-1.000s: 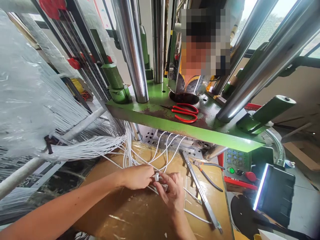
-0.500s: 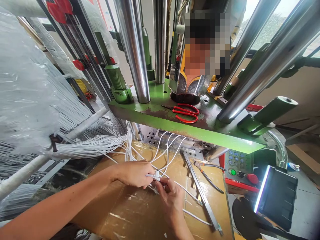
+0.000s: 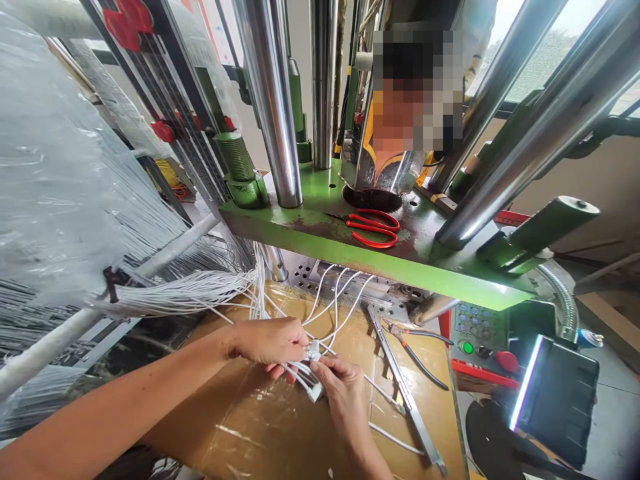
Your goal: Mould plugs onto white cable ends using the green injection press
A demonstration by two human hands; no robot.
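My left hand (image 3: 270,341) is closed around several white cables (image 3: 299,377) whose ends point toward me. A white plastic connector (image 3: 314,393) hangs at the end of some of them, below my fingers. Thumb and fingers of my right hand (image 3: 346,392) pinch a second small white connector piece (image 3: 313,351), right beside my left fingertips. Its exact shape is partly covered by my fingers. Behind both hands, white cables (image 3: 336,310) run out from the machine's metal bed. Brown covered board (image 3: 240,417) lies beneath my hands.
Right of my hands lie a metal strip (image 3: 404,387) and pliers (image 3: 417,353). Red-handled scissors (image 3: 375,227) rest on the green press plate (image 3: 370,260). A big cable bundle (image 3: 185,293) hangs at left. A control panel (image 3: 477,327) and lit lamp (image 3: 555,400) stand at right.
My left hand has turned and several cables with a connector now show below it. My right fingers have shifted slightly on the pinched connector. The camera view has moved a little.
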